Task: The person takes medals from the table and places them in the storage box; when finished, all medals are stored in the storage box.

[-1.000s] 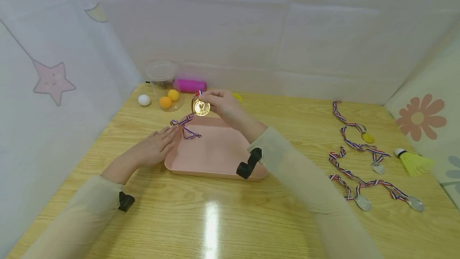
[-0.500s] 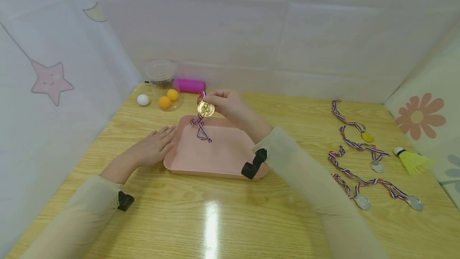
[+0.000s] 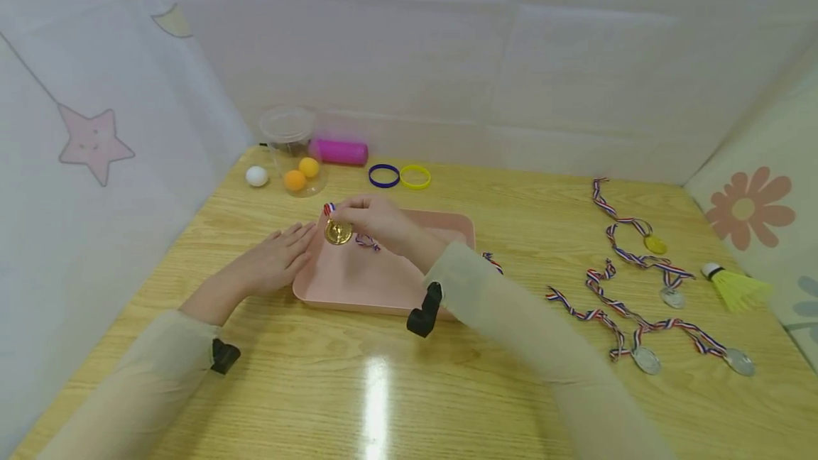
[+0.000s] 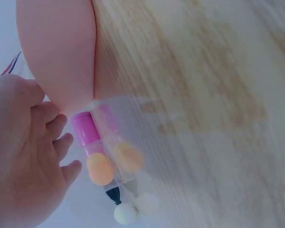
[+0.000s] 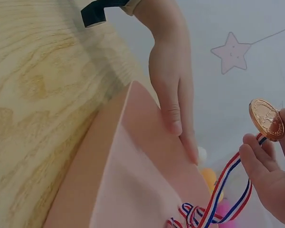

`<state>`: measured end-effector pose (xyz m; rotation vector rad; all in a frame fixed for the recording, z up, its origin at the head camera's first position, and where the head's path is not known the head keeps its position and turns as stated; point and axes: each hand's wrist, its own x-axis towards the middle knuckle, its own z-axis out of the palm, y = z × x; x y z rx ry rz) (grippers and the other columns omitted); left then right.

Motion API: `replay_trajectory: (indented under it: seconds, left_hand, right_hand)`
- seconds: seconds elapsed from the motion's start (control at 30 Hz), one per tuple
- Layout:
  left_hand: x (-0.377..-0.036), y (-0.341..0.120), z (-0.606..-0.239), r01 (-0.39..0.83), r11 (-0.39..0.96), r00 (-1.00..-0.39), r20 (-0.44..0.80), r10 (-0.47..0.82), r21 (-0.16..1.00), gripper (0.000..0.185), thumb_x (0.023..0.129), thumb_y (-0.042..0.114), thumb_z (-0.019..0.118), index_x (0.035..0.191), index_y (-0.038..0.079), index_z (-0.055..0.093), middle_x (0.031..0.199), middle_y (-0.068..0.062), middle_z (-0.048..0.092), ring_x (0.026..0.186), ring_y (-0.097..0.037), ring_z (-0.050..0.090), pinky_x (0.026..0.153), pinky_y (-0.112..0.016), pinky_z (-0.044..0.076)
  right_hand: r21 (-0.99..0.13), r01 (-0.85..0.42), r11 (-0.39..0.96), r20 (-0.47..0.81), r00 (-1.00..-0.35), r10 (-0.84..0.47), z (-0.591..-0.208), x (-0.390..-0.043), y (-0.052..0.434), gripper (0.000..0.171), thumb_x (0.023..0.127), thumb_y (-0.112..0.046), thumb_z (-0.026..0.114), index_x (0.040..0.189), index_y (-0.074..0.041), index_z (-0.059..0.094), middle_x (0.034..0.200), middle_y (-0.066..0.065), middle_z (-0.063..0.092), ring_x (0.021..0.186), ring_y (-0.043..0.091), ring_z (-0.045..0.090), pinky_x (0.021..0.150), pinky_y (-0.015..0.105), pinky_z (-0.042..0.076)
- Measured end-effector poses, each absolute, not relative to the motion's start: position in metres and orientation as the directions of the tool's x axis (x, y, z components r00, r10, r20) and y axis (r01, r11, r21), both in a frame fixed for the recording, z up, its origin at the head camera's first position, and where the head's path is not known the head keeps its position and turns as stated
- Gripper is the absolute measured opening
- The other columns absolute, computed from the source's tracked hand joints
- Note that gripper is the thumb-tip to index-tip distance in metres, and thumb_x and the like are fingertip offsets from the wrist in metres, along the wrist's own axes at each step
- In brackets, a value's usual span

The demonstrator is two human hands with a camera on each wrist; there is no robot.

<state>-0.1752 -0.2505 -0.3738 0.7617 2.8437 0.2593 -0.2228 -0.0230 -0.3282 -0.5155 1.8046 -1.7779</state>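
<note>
Two hands at work over a wooden table (image 3: 358, 389) with pale yellow grain and a glossy glare. Left hand (image 3: 271, 261) flat, fingers straight and close together, tips touching the left rim of a smooth pink tray (image 3: 358, 282) with rounded corners. Right hand (image 3: 377, 222) just past those fingertips, thumb and forefinger pinching a round, shiny gold medal (image 3: 337, 232) by its top, low over the tray's left part. Striped red, white and blue ribbon (image 3: 367, 241) trailing from the pinch down onto the tray floor in loose curls, then off past the right rim. Well to the right of the fingers, several more medals (image 3: 645, 359) on twisted striped ribbons, silver discs flat on the wood, and a yellow shuttlecock (image 3: 735, 288) with a white tip. Beyond the fingers, a clear round plastic jar (image 3: 290, 151) with two orange balls (image 3: 295, 180) inside, a white ball (image 3: 256, 176) to its left, a bright pink cylinder (image 3: 339, 152) lying on its side, and two thin rings, one dark blue (image 3: 384, 175), one yellow (image 3: 415, 177), side by side.
</note>
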Motion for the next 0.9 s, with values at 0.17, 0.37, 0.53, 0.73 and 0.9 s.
replay_trajectory:
  seconds: [0.17,0.37,0.53,0.73,0.9]
  left_hand:
    - [-0.175,-0.250,-0.373,0.483,0.848,-0.849,-0.123,0.515,0.217,0.054,0.102,0.027,0.031,0.145,-0.003,0.017,0.149,-0.021,0.017,0.134,-0.041,0.012,0.105,-0.058,0.012]
    - [-0.175,-0.251,-0.374,0.484,0.849,-0.850,-0.116,0.514,0.210,0.053,0.101,0.025,0.031,0.144,-0.005,0.020,0.148,-0.021,0.018,0.134,-0.041,0.013,0.105,-0.057,0.012]
    - [-0.176,-0.252,-0.374,0.483,0.849,-0.850,-0.115,0.513,0.214,0.053,0.101,0.023,0.033,0.144,-0.005,0.020,0.148,-0.022,0.018,0.134,-0.042,0.013,0.105,-0.058,0.013]
    - [-0.177,-0.251,-0.374,0.494,0.845,-0.846,-0.109,0.522,0.205,0.052,0.101,0.022,0.032,0.143,-0.006,0.021,0.148,-0.022,0.018,0.134,-0.042,0.014,0.105,-0.058,0.014]
    - [-0.176,-0.251,-0.374,0.494,0.843,-0.847,-0.104,0.522,0.213,0.052,0.101,0.021,0.034,0.143,-0.007,0.022,0.148,-0.022,0.020,0.133,-0.042,0.014,0.105,-0.058,0.014]
  right_hand:
    - [-0.986,0.104,0.127,-0.160,-0.787,-0.596,-0.343,-0.218,-0.033,0.016,0.087,-0.015,0.062,0.092,0.000,0.066,0.083,0.003,0.063,0.074,0.010,0.056,0.066,0.022,0.046]
    - [-0.946,0.169,0.278,-0.295,-0.803,-0.517,-0.364,-0.212,-0.035,0.012,0.082,-0.015,0.067,0.081,-0.003,0.068,0.084,0.000,0.063,0.078,0.009,0.055,0.070,0.024,0.050]
    - [-0.892,0.117,0.438,-0.344,-0.804,-0.485,-0.376,-0.207,-0.034,0.019,0.080,-0.022,0.070,0.087,-0.005,0.072,0.086,-0.002,0.065,0.079,0.007,0.051,0.068,0.022,0.044]
    - [-0.885,0.042,0.465,-0.336,-0.748,-0.572,-0.388,-0.203,-0.040,0.017,0.085,-0.019,0.067,0.086,-0.003,0.071,0.075,0.001,0.064,0.065,0.007,0.057,0.059,0.019,0.048]
    - [-0.894,0.089,0.440,-0.365,-0.714,-0.597,-0.395,-0.199,-0.050,0.015,0.087,-0.011,0.064,0.074,-0.003,0.061,0.058,0.005,0.057,0.048,0.013,0.056,0.049,0.025,0.052]
